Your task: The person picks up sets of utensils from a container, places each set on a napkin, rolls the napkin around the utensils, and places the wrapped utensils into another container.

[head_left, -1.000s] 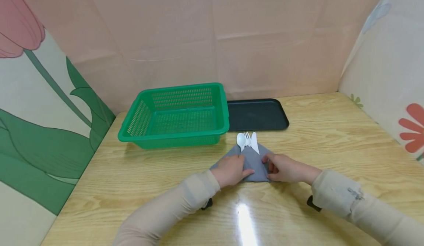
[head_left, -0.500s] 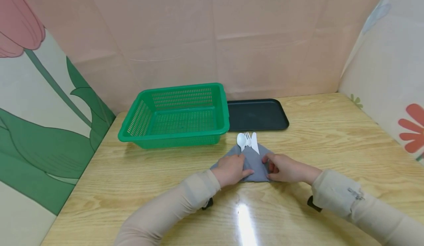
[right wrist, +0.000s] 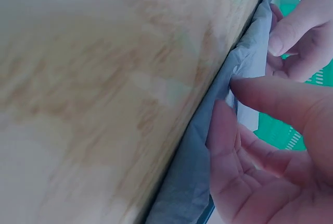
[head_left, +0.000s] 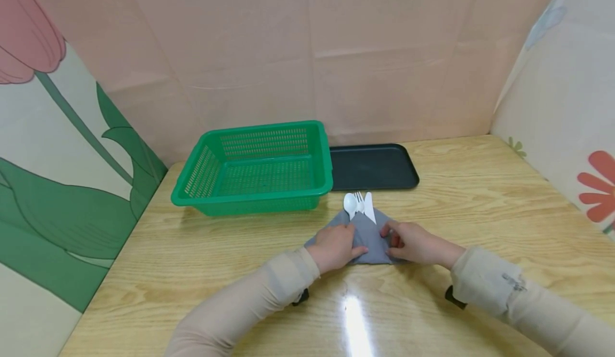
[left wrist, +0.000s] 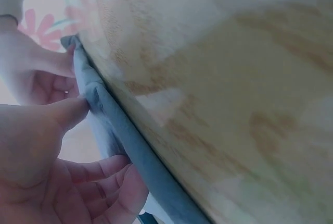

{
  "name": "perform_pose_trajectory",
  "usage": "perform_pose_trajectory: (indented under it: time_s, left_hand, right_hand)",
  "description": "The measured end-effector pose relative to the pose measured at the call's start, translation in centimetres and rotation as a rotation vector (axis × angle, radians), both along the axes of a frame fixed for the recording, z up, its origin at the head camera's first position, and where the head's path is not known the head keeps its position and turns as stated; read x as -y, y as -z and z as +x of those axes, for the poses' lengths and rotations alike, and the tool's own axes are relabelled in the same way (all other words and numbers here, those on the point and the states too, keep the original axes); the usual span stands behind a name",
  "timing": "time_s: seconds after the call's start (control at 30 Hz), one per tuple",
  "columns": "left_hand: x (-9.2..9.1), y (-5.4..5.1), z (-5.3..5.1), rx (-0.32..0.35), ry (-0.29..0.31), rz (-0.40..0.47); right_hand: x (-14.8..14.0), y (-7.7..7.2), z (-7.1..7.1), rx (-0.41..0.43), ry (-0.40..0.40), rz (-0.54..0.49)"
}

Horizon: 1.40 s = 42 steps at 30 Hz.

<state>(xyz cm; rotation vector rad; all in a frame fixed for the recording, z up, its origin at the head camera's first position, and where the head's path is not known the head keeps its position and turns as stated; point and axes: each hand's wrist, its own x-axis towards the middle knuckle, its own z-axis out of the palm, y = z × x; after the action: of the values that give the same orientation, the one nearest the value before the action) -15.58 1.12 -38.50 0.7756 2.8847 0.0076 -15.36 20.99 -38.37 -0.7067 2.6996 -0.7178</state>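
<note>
Three white utensils (head_left: 360, 206), clear only in the head view, poke from the folded gray napkin (head_left: 369, 239) on the surface (head_left: 168, 271); left hand (head_left: 332, 246) rests loosely spread, right hand (head_left: 409, 243) touches half-curled, pinch unclear.

From the head we look forward and down; both wrist views, close in, share the grey napkin (left wrist: 143, 151).

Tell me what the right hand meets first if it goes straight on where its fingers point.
The folded gray napkin, which the right hand touches; beyond that, probably the left hand, though depth is unclear.
</note>
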Motion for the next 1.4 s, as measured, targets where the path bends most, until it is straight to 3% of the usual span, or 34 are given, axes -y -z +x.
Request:
perform_pose_trajectory:
  time_s: [0.1,0.3,0.4,0.83,1.2,1.4]
  left_hand:
    - [0.0,0.1,0.0,0.000,-0.004,0.004]
    - [0.0,0.1,0.0,0.002,-0.009,0.007]
    - [0.0,0.1,0.0,0.007,-0.012,0.000]
    - [0.0,0.2,0.0,-0.010,-0.008,-0.007]
    - [0.0,0.3,0.0,-0.027,-0.010,-0.010]
    - [0.0,0.4,0.1,-0.035,-0.010,0.006]
  right_hand:
    - [-0.1,-0.1,0.0,-0.006,0.055,0.010]
    - [-0.5,-0.3,0.3,-0.111,0.178,0.089]
    - [-0.7,-0.2,0.3,-0.112,0.209,0.113]
    - [-1.2,0.1,-0.3,-0.045,0.228,0.147]
    - [-1.6,0.0,-0.8,0.092,0.226,0.144]
    - [-1.5,-0.2,-0.9,0.125,0.231,0.152]
